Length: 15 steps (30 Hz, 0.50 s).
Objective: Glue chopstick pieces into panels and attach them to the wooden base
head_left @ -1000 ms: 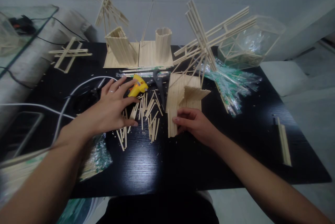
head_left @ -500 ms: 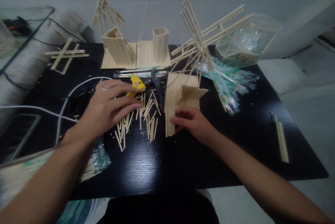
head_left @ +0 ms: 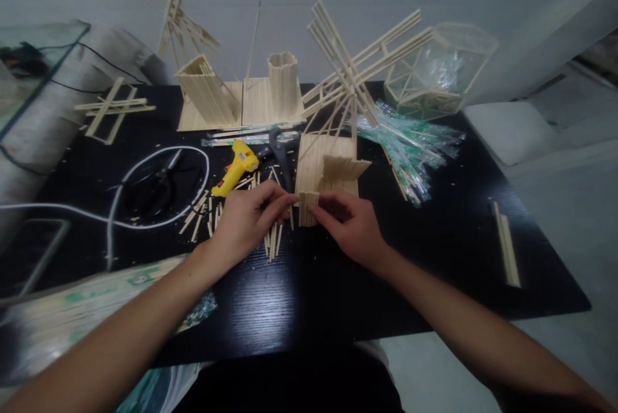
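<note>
My left hand is closed in a pinch on a short wooden stick, which seems to lie across a small panel of sticks set side by side. The panel's right edge is between the thumb and fingers of my right hand. Just behind stands an angled wall of sticks on a flat stick base. Loose short sticks lie under and beside my left hand, which hides part of them. Left of these rests a yellow glue gun.
Behind are two stick towers on bases and a windmill-like stick frame. Plastic-wrapped sticks lie to the right. A white cable loops round black-handled pliers at left. A bag of sticks sits front left.
My left hand has moved right, from beside the glue gun to the panel's left edge, uncovering the glue gun. My right hand still holds the panel. The whole view has shifted slightly.
</note>
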### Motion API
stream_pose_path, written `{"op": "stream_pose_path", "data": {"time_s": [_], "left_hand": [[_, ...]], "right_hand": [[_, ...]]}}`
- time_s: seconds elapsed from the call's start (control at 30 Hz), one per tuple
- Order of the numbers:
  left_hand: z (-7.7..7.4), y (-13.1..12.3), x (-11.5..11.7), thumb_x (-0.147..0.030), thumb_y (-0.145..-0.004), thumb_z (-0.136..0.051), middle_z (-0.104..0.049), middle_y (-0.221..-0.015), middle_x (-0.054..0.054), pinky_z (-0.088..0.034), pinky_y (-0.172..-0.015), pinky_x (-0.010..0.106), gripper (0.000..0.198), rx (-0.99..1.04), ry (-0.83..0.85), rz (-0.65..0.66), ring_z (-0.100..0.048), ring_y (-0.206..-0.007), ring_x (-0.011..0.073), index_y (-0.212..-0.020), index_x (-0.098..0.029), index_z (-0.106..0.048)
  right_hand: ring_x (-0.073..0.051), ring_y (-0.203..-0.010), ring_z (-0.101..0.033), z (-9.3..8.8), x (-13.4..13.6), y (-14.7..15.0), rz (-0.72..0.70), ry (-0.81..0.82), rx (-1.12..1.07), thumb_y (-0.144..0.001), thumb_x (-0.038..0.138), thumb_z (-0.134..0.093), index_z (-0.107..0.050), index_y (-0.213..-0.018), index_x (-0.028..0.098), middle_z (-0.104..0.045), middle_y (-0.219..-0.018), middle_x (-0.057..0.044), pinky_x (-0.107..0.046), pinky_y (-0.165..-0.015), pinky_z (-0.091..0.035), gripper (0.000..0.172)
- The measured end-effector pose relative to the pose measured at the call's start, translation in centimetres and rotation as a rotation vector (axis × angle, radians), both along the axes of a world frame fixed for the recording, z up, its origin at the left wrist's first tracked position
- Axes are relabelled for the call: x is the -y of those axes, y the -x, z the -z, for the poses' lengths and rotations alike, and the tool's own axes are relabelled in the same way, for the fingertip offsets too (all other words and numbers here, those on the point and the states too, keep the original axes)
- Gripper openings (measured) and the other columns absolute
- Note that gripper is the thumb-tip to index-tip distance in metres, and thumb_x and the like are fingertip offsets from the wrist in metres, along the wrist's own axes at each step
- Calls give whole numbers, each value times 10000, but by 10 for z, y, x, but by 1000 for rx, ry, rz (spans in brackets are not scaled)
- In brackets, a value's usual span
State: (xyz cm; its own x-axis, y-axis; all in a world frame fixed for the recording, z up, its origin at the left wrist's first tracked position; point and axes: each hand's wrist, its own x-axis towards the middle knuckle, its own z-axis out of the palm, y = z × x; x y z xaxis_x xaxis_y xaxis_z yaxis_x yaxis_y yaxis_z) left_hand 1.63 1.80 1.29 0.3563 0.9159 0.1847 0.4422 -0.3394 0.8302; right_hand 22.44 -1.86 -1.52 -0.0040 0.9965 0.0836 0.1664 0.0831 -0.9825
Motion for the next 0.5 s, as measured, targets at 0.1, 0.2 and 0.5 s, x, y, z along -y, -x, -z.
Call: {"op": "stream_pose_path", "data": {"time_s": [0.1, 0.2, 0.5], "left_hand": [[1, -2, 0, -305, -980, -657, -699, -616, -26, -476, -521, 193, 212, -15, -15, 3, -607, -510, 87, -801, -197, -686], [1, -4, 0, -301, -984, -652, -708, -622, -24, -493, -541, 196, 213, -38, -23, 9, -617, -518, 90, -800, -198, -688], [1, -4, -1, -295, -986, -655, -701, -608, -31, -502, -544, 196, 219, -54, -43, 17, -613, -504, 86, -787, -205, -676]], "right_hand": [[-197, -755, -715, 0, 0, 0, -4, 11, -2, -857, 443, -782, -734, -887, 229, -756, -834, -30, -336, -730, -608, 221], [-199, -766, -724, -1, 1, 1, -23, 26, -17, -859, 445, -780, -742, -899, 226, -768, -847, -32, -334, -739, -609, 226], [-190, -759, -715, 0, 2, 2, -47, 29, -32, -861, 413, -780, -746, -902, 232, -769, -847, -26, -339, -731, -597, 189]]}}
